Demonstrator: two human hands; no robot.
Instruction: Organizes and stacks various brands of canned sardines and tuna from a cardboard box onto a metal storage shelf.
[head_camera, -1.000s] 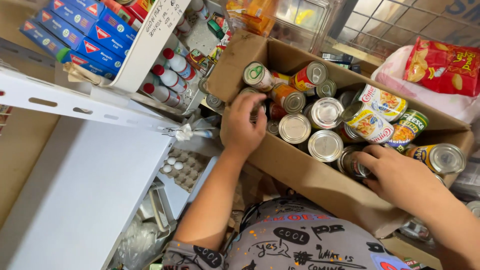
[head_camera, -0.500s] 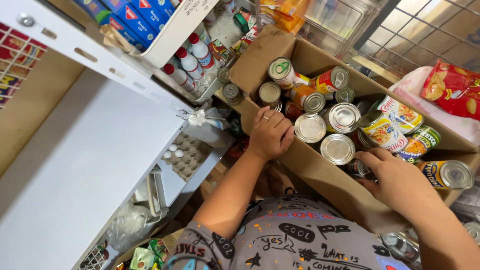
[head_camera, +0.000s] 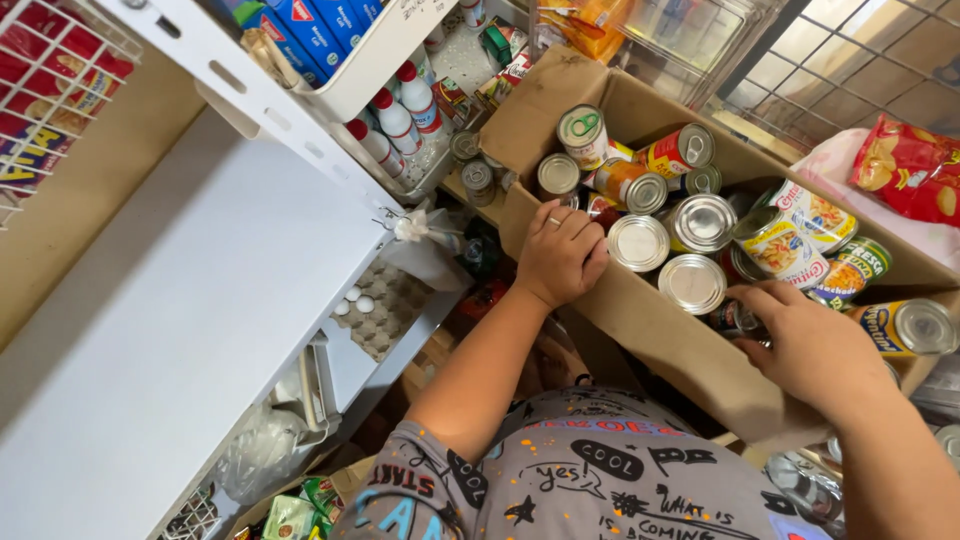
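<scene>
Shelfside: left hand (head_camera: 562, 252) curled over cardboard box (head_camera: 660, 335) edge

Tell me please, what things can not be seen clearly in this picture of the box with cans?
- Left hand: its fingers curl inside the cardboard box; whatever they hold is hidden, head view.
- Right hand: it covers a dark can, so the grip is unclear.
- Cans in the lower layer: hidden beneath the upper cans.
- Red snack bag: cut off by the right edge.

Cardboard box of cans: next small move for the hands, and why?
Probably lift the cardboard box slightly: the left hand grips its near wall, the right hand reaches over the rim among the tin cans, fingers partly hidden. Both are at the box, none closed round a can.
</scene>
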